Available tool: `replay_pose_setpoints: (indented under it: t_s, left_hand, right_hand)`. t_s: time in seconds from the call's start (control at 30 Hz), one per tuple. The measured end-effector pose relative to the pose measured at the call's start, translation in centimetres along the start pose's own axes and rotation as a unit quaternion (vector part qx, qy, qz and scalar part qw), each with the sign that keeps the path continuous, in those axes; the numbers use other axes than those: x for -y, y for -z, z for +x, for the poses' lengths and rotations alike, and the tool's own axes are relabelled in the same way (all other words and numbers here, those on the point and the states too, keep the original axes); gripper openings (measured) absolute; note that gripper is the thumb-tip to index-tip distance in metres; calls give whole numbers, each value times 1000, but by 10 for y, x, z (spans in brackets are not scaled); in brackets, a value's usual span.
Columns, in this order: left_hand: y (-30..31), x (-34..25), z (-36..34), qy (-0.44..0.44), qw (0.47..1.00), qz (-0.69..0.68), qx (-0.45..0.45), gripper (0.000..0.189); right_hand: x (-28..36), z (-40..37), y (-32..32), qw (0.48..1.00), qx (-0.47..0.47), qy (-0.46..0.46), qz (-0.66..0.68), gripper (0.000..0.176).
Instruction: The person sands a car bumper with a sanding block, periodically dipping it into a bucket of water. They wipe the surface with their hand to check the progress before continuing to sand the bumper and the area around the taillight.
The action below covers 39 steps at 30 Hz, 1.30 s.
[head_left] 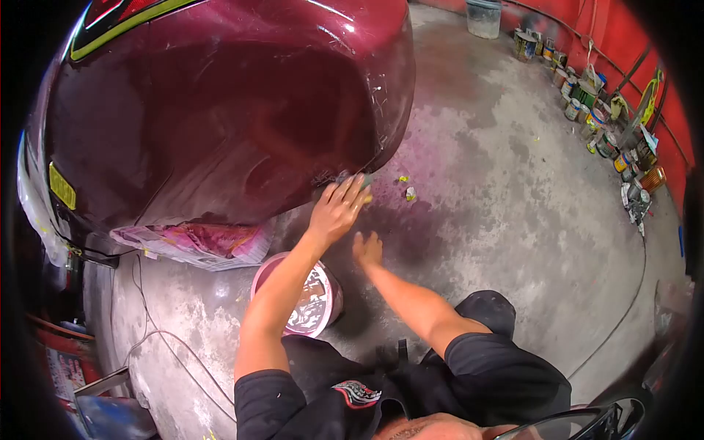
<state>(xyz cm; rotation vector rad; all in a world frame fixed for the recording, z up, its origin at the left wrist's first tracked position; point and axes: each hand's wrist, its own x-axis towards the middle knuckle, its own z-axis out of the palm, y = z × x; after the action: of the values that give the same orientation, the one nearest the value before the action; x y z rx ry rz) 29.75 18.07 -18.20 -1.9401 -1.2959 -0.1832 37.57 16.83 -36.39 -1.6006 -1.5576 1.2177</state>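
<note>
1 maroon bumper [220, 125] occupies the upper left. 1 left hand [339, 211], fingers extended, holds 1 greenish pad [367, 180] against its lower edge. 1 right hand [368, 251], partly curled nearby; grip cannot be told. 1 pink-rimmed bucket [328, 293] stands below the left forearm.

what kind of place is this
Probably an auto body or paint shop: a dark red car body panel fills the upper left, paper sheeting is fixed along its lower edge, and paint-smeared cans line the red wall.
</note>
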Motion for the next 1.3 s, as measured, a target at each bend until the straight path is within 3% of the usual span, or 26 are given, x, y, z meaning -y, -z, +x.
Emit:
replay_pose_setpoints:
  t_s: [0.03, 0.1, 0.13, 0.17, 0.23, 0.27, 0.3, 0.37, 0.43, 0.53, 0.57, 0.6, 0.63, 0.7, 0.73, 0.77, 0.83, 0.9, 0.97, 1.0, 1.03, 1.1, 1.13, 1.17, 1.23, 1.3]
  left_hand:
    - [6, -4, -21, 16, 995, -27, 98, 38]
    - [6, -16, -68, 205, 950, -161, 173, 50]
    - [-1, -20, -90, 360, 882, -276, 126, 56]
    - [-5, -21, -105, 501, 774, -380, 75, 63]
    - [2, -10, -112, 712, 513, -471, 87, 71]
    - [-34, 8, -159, 669, 630, -373, 129, 75]
    - [-21, 12, -151, 670, 630, -369, 131, 75]
    - [5, 26, -137, 711, 501, -486, 82, 54]
    - [9, 25, -144, 704, 504, -489, 105, 46]
    - [1, 24, -157, 697, 490, -510, 121, 40]
    - [-3, 28, -160, 697, 482, -518, 114, 40]
    - [-6, 29, -165, 662, 569, -469, 134, 44]
    - [-8, 29, -170, 659, 568, -473, 141, 44]
    - [-2, 29, -164, 609, 680, -382, 143, 47]
    - [7, 25, -154, 617, 676, -359, 180, 47]
    - [19, 25, -143, 620, 650, -383, 214, 45]
    - [-5, 16, -173, 630, 568, -482, 218, 42]
    - [-4, 8, -184, 667, 414, -585, 202, 37]
    - [-2, 9, -186, 625, 428, -616, 214, 37]
    - [2, 15, -184, 563, 490, -616, 254, 39]
    - [8, 17, -182, 554, 491, -619, 262, 39]
    - [23, 24, -167, 603, 362, -685, 190, 42]
    - [13, 37, -182, 542, 518, -611, 255, 45]
    - [10, 46, -182, 532, 517, -621, 253, 45]
    - [9, 56, -186, 301, 843, -391, 214, 54]
    - [-14, 60, -229, 241, 857, -343, 300, 70]
  right_hand:
    - [13, 11, 11, 996, 56, -63, 39, 60]
    - [27, 23, 12, 983, 112, -123, 79, 56]
    - [33, 28, -1, 967, 157, -101, 175, 53]
    - [39, 29, -14, 939, 200, -79, 267, 51]
    - [77, 6, -10, 941, 215, 24, 262, 51]
    - [98, -9, 6, 960, 184, 131, 166, 43]
    - [101, -12, 5, 959, 187, 130, 169, 43]
    - [107, -13, 9, 930, 246, 245, 120, 45]
    - [115, -12, 24, 925, 295, 221, 93, 54]
    - [111, -5, 24, 920, 302, 237, 85, 39]
    - [115, -1, 25, 891, 358, 277, 31, 32]
    - [119, 0, 25, 856, 413, 312, -21, 28]
    - [122, -2, 26, 860, 410, 304, -20, 28]
    - [139, -16, 38, 836, 424, 332, -100, 37]
    - [135, -19, 37, 838, 416, 336, -111, 48]
    - [136, -18, 44, 845, 410, 326, -112, 48]
    - [138, -21, 61, 795, 456, 368, -157, 50]
    - [128, -29, 55, 797, 453, 361, -169, 49]
    - [118, -38, 47, 828, 396, 350, -188, 45]
    - [117, -42, 49, 832, 390, 348, -187, 41]
    - [117, -44, 49, 838, 382, 342, -186, 41]
    - [122, -43, 53, 894, 366, 218, -136, 38]
    - [121, -42, 63, 919, 311, 219, -103, 38]
    - [119, -40, 76, 939, 255, 221, -72, 38]
    - [120, -35, 96, 986, 91, 141, 20, 39]
    - [145, -41, 126, 979, -79, 127, 136, 46]
